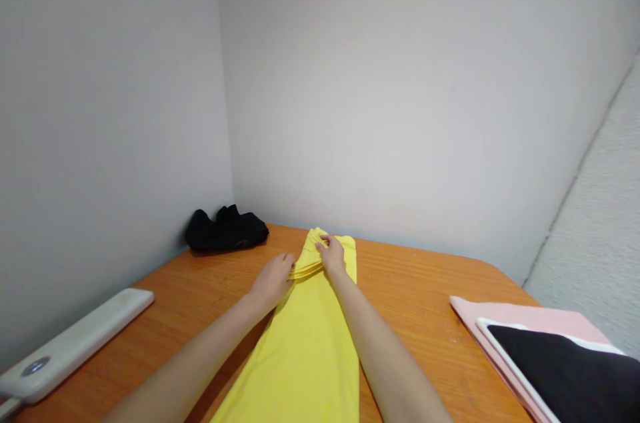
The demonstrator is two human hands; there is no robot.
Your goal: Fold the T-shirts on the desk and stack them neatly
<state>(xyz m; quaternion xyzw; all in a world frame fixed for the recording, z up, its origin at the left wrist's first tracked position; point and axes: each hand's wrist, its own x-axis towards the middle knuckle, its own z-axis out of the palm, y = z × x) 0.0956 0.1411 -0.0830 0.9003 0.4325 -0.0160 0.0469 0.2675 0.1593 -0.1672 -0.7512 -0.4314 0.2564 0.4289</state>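
A yellow garment (315,343) lies lengthwise on the table in front of me, folded into a long strip that widens toward me. At its far end a layered flap is turned over. My left hand (274,279) grips the flap's left edge, fingers closed on the cloth. On the upper part of the flap, my right hand (331,255) has its fingers curled round the yellow fabric. Part of the far edge is hidden behind the right hand, and the near end runs out of view.
The wooden table (400,296) meets walls at the left and back. A black cloth bundle (226,229) rests in the far left corner. At left lies a long white device (85,339) with a cord. Folded pink cloth (550,316) lies at right under a white-and-black folded piece (575,363).
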